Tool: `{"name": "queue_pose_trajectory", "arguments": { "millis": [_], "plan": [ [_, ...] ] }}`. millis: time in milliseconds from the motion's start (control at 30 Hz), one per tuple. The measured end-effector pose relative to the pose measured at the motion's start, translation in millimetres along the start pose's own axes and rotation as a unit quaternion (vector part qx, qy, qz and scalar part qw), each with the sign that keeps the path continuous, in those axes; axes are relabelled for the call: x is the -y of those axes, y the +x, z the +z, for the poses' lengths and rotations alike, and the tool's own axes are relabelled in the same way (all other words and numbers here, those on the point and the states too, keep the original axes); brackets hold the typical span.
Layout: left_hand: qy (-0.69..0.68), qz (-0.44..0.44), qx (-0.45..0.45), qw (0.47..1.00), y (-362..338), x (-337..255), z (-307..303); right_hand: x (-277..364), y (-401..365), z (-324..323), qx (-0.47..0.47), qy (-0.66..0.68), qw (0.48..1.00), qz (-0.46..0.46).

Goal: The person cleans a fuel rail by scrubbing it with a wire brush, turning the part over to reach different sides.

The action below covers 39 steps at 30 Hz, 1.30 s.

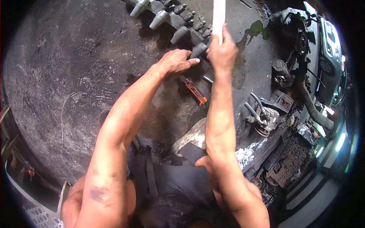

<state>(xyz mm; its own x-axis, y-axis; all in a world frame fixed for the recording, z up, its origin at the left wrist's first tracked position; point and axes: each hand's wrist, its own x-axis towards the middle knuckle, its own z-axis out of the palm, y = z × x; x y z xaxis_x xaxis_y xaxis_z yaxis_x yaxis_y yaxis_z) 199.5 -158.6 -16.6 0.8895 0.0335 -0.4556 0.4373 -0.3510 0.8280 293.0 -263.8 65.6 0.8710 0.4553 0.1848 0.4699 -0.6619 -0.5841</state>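
A long grey metal casting (pixel 173 19) with a row of tapered stubs lies along the top of the view. My left hand (pixel 178 61) rests at its near end, with fingers curled around the last dark stub (pixel 198 50). Closed around a long, flat white strip (pixel 219 17), my right hand (pixel 223 53) is just right of that end and slightly blurred. Below the hands lies a red-orange utility knife (pixel 195 92). A short bright metal rod (pixel 207 79) shows partly behind my right forearm.
A pale, dirty cloth-like bundle (pixel 192 135) and a dark flat sheet (pixel 192 152) lie close to my body. Hoses and a round metal part (pixel 266 119) sit to the right. Greasy engine parts (pixel 287 163) lie beyond, and a car (pixel 330 49) stands at the far right.
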Motion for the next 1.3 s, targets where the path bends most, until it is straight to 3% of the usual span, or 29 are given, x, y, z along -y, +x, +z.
{"name": "queue_pose_trajectory", "arguments": {
  "millis": [67,233,267,300,367,400,433,533,633,700,733,800,833,933,967,1033,1133,1167,1200,1300],
  "plan": [
    [0.003,-0.019,0.034,0.999,1.5,-3.6,-5.3,26.5,20.5,-14.9,0.029,0.084,0.987,0.137],
    [0.014,-0.017,0.001,1.000,5.0,1.2,-0.8,42.3,-60.4,-11.2,0.043,0.104,0.980,0.166],
    [0.009,-0.006,-0.012,1.000,5.1,6.1,4.7,-3.3,-37.7,11.1,0.012,-0.019,0.999,-0.031],
    [0.001,-0.016,0.006,1.000,0.6,3.1,4.8,-48.1,-14.9,33.2,-0.074,-0.161,0.961,-0.211],
    [-0.015,-0.033,0.026,0.999,-2.2,-7.4,-8.0,-23.3,23.6,32.5,-0.017,-0.035,0.998,-0.052],
    [-0.017,-0.035,0.026,0.999,-4.1,-6.6,-4.2,15.3,38.9,13.5,0.074,0.072,0.982,0.159],
    [-0.016,-0.033,0.026,0.999,-4.2,-6.0,-2.5,22.0,41.4,5.0,0.041,0.153,0.969,0.188],
    [0.010,-0.017,-0.003,1.000,1.5,-1.4,-0.1,11.8,17.8,15.4,-0.033,0.041,0.998,-0.020],
    [-0.019,0.004,0.012,1.000,12.2,13.2,7.2,1.6,-9.3,39.1,-0.111,-0.066,0.965,-0.228],
    [-0.004,0.002,0.021,1.000,9.4,12.9,9.8,-0.5,-6.3,40.4,-0.003,-0.008,0.994,-0.105],
    [0.005,0.002,0.022,1.000,7.5,6.7,1.7,22.4,23.1,34.6,0.124,0.092,0.985,0.078],
    [0.005,-0.016,0.015,1.000,-1.4,-5.2,-4.9,30.7,58.9,30.7,0.106,0.123,0.970,0.182],
    [-0.002,-0.016,0.018,1.000,-1.1,-4.5,-4.1,36.1,63.4,18.8,0.088,0.163,0.974,0.128],
    [-0.017,-0.016,0.012,1.000,0.6,-0.3,0.5,71.4,-0.5,-23.0,0.059,0.172,0.974,0.138],
    [-0.017,-0.015,0.005,1.000,6.5,6.8,7.5,60.0,-7.5,-14.4,0.020,0.097,0.994,0.042],
    [-0.012,-0.010,0.013,1.000,17.2,18.6,11.6,3.7,-37.6,23.6,-0.058,-0.052,0.986,-0.148],
    [-0.033,0.031,0.062,0.997,21.2,23.4,8.5,-29.2,9.5,63.5,-0.125,-0.105,0.939,-0.302],
    [-0.050,-0.024,0.054,0.997,1.7,-1.8,-7.2,-4.4,31.6,50.0,0.020,-0.039,0.995,-0.089],
    [-0.050,-0.042,0.057,0.996,1.2,-4.6,-8.2,28.7,54.8,31.1,0.167,0.029,0.977,0.133],
    [-0.044,-0.020,0.005,0.999,-1.3,0.0,-1.6,62.4,63.5,-10.7,0.079,0.105,0.981,0.145]
  ]
}}
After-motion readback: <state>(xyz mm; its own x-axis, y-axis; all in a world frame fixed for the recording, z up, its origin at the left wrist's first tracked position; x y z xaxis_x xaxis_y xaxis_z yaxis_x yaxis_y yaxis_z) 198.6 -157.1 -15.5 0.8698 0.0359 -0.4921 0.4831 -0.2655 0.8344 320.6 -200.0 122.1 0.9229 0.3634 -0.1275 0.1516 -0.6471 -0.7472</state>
